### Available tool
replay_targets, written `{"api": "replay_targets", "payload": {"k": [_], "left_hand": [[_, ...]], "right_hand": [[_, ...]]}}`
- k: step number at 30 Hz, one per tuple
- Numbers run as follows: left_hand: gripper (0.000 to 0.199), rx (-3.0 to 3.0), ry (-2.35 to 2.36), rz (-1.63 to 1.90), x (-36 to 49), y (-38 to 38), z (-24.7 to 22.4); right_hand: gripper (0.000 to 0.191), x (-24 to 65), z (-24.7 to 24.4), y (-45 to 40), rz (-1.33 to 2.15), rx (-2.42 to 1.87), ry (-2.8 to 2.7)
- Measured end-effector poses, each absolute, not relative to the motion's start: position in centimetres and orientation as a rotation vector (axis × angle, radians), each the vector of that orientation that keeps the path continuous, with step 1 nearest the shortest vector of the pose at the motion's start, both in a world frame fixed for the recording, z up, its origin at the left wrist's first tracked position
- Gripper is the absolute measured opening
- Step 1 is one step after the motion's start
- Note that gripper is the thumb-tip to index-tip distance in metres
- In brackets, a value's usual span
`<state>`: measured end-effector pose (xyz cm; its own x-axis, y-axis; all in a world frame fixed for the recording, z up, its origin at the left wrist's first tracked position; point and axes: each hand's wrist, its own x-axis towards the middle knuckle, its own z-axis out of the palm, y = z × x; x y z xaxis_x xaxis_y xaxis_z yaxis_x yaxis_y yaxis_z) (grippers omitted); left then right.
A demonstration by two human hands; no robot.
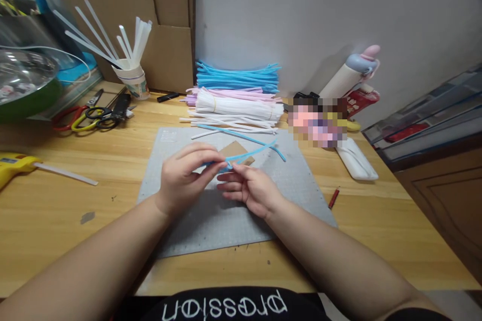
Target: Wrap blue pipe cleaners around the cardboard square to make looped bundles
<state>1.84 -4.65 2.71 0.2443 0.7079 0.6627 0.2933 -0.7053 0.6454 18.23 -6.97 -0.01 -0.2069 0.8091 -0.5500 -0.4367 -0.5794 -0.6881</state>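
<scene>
Over the grey cutting mat, my left hand point(190, 173) pinches blue pipe cleaners point(256, 152) between thumb and fingers. My right hand point(252, 185) meets it from the right, its thumb and index finger closed on the same blue pieces, the other fingers loosely extended. The blue ends reach up to the right. Beneath them a small brown cardboard piece point(234, 149) lies on the cutting mat point(301, 195). Another blue pipe cleaner point(246, 138) and a white one point(205, 134) lie at the mat's back edge.
Bundles of blue point(237, 79) and white pipe cleaners point(237, 105) lie by the wall. Scissors point(88, 118), a cup of white sticks point(131, 80) and a yellow glue gun point(17, 165) are left. A bottle point(342, 77), white case point(356, 160) and red pencil point(334, 197) are right.
</scene>
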Motion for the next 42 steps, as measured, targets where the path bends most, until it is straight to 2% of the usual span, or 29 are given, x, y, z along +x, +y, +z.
{"api": "replay_targets", "payload": {"k": [2, 6, 13, 21, 27, 32, 33, 35, 38, 40, 42], "left_hand": [[0.016, 2.196, 0.839, 1.444, 2.0, -5.0, 2.7], [0.022, 2.356, 0.683, 1.442, 2.2, -5.4, 2.3], [0.019, 2.494, 0.611, 1.561, 2.3, -5.2, 1.6], [0.020, 2.682, 0.406, 1.432, 2.3, -6.0, 1.8], [0.022, 2.743, 0.311, 1.366, 2.2, -6.1, 1.7], [0.022, 2.564, 0.537, 1.434, 2.4, -6.3, 1.8], [0.019, 2.478, 0.656, 1.469, 2.3, -6.1, 1.9], [0.011, 2.256, 0.928, 1.528, 2.2, -5.6, 2.2], [0.004, 1.769, 1.265, 1.557, 1.5, -3.9, 2.6], [0.013, 1.407, 1.327, 1.568, 1.0, -2.5, 2.5], [0.020, 1.150, 1.207, 1.503, 0.7, -1.3, 2.2]], "right_hand": [[0.023, 18.2, 0.0, -6.9, 1.960, -1.144, -0.421], [0.017, 18.1, -0.1, -6.6, 1.986, -0.977, -0.260], [0.018, 18.2, -0.7, -6.4, 2.009, -0.844, -0.232], [0.011, 18.6, -0.2, -6.2, 2.206, -0.784, -0.186], [0.007, 18.5, -0.4, -6.2, 2.184, -0.803, -0.288], [0.003, 18.5, -0.7, -6.3, 2.090, -0.940, -0.412], [0.005, 18.5, -0.7, -6.3, 2.070, -0.995, -0.469], [0.022, 18.7, -0.6, -6.1, 2.044, -1.137, -0.638], [0.050, 19.6, -0.7, -5.4, 1.773, -1.443, -1.035], [0.046, 20.5, -0.9, -4.9, 1.314, -1.579, -1.317], [0.032, 21.3, -1.2, -4.4, 0.798, -1.676, -1.539]]}}
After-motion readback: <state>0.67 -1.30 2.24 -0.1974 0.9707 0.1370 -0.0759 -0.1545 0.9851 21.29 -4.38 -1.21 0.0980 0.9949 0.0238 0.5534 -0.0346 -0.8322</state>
